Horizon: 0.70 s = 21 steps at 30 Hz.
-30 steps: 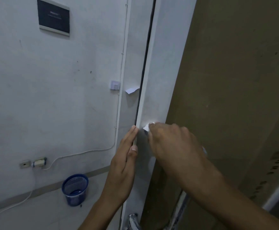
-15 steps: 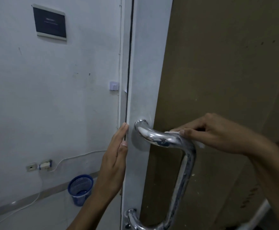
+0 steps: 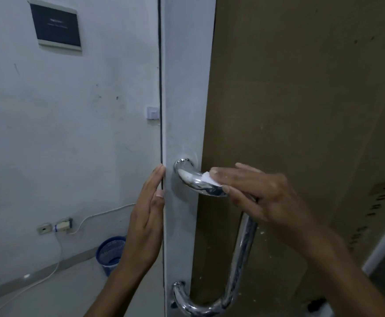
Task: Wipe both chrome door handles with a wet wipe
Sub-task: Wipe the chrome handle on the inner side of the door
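While a blue bin (image 3: pixel 110 253) sits below, left hand (image 3: pixel 144 216) lies flat on door edge (image 3: pixel 184 110), right hand (image 3: pixel 257 195) pinching wet wipe (image 3: pixel 209 179) against chrome handle (image 3: pixel 195 177).

Office or institutional corridor: framed wall plaque (image 3: pixel 56 25), painted wall w/ surface-run cable (image 3: pixel 100 215) to socket (image 3: pixel 44 228), blue mesh waste bin (image 3: pixel 110 252), swing door w/ chrome pull handle (image 3: pixel 240 252).

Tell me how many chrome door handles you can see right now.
1. A single chrome handle runs down the door's edge; the right hand presses the wet wipe on its upper bend, and its lower bend sits near the frame's bottom. The second handle is not in view, possibly behind the door.
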{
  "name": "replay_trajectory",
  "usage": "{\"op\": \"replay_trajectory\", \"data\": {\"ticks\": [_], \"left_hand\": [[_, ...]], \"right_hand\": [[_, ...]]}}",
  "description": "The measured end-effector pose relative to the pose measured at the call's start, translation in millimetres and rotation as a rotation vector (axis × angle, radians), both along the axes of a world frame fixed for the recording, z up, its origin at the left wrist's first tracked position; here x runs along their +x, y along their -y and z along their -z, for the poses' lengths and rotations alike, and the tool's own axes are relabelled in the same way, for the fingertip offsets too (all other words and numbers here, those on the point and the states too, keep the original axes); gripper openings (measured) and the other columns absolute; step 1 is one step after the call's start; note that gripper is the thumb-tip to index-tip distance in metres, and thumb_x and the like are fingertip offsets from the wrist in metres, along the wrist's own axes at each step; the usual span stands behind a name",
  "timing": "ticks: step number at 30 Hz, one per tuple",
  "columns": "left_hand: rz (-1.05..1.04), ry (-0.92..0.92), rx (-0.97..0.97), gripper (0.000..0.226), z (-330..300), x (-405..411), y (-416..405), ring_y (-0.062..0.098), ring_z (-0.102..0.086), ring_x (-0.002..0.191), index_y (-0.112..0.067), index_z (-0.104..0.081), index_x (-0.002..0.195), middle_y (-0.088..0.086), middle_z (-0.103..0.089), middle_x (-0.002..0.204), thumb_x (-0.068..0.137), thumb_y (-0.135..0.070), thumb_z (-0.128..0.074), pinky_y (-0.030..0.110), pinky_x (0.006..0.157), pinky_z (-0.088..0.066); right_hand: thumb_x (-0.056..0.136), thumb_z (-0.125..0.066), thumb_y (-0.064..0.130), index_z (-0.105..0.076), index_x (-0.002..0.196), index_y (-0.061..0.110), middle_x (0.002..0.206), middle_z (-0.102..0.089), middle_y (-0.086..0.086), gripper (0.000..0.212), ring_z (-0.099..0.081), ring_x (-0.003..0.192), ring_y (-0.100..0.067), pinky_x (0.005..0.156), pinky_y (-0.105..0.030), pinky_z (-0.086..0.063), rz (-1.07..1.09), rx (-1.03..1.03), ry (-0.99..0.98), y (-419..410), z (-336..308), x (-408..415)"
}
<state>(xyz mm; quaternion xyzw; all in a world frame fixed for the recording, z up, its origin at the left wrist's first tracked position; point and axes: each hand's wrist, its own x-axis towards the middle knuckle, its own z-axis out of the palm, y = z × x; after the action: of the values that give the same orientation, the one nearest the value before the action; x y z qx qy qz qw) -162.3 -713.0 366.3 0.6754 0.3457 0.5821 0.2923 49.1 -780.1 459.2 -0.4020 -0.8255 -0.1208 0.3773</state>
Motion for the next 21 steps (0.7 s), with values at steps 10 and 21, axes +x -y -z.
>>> {"op": "replay_trajectory", "data": {"ticks": [10, 21], "left_hand": [[-0.010, 0.013, 0.029, 0.057, 2, 5, 4, -0.009, -0.023, 0.141, -0.042, -0.027, 0.148, -0.032, -0.028, 0.151, 0.095, -0.064, -0.023, 0.009, 0.112, -0.021], [-0.012, 0.018, 0.042, 0.055, 3, 9, 5, -0.011, -0.022, 0.140, -0.038, -0.026, 0.149, -0.035, -0.027, 0.150, 0.097, -0.056, -0.024, 0.006, 0.110, -0.020]], "right_hand": [[0.101, -0.045, 0.017, -0.052, 0.133, -0.002, 0.139, -0.054, -0.010, 0.038, -0.050, 0.132, -0.017, 0.116, -0.037, -0.033, 0.283, 0.326, -0.410, 0, 74, -26], [0.106, -0.039, 0.019, -0.047, 0.133, -0.003, 0.141, -0.048, -0.017, 0.036, -0.041, 0.139, -0.018, 0.116, -0.033, -0.029, 0.382, 0.438, -0.554, -6, 116, -28]]}}
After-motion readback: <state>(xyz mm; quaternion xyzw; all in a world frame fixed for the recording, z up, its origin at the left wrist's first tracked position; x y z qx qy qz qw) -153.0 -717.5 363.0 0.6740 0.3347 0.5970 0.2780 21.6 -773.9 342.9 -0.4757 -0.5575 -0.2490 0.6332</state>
